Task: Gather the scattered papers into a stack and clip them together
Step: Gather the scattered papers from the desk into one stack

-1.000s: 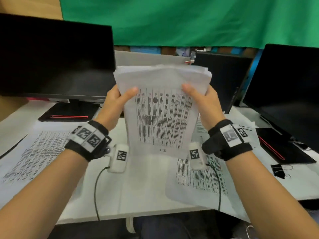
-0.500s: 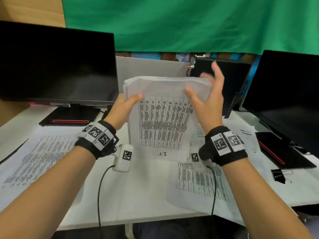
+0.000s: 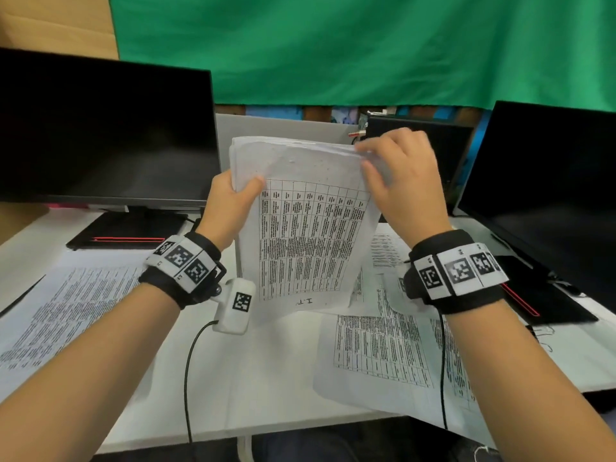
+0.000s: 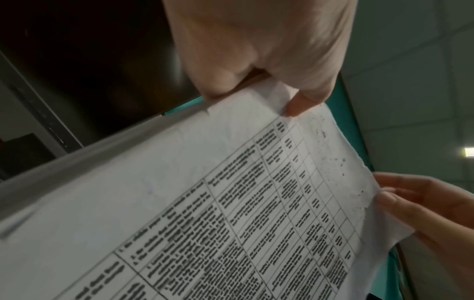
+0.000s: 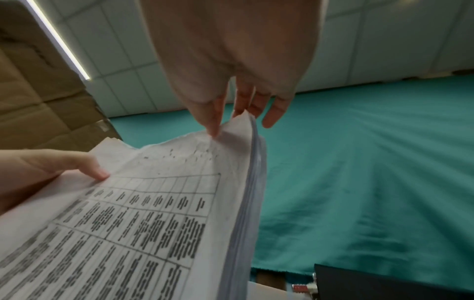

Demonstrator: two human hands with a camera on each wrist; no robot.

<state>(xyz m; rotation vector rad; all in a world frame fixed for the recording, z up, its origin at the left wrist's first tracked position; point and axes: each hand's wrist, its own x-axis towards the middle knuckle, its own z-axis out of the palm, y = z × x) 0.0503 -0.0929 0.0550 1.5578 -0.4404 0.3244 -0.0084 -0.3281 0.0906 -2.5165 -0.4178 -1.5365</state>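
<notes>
A: Papers first. Where is the stack (image 3: 306, 225)?

B: Held upright above the tabletop (image 3: 266, 361), between the two monitors, its lower edge just over the loose sheets. The printed table faces the person, upside down.

A: Left hand (image 3: 230, 205)?

B: It grips the stack's left edge near the top, thumb on the front page, fingers curled round behind. The left wrist view shows the thumb tip pressed onto the top sheet.

A: And the right hand (image 3: 403, 181)?

B: At the top right corner. Its thumb and fingers (image 5: 274, 113) pinch that corner, narrow, with the paper edges between them; the right wrist view shows the thumb on the front and the other fingers behind.

A: What lies below?

B: One printed sheet (image 3: 383, 351) lies at the near right of the tabletop, overhanging the front edge, with more sheets beneath the right wrist. Another printed sheet (image 3: 63, 308) lies flat at the left. A black monitor (image 3: 103, 131) stands on the left, a second monitor (image 3: 546, 171) on the right, and a green cloth (image 3: 350, 48) hangs behind.
</notes>
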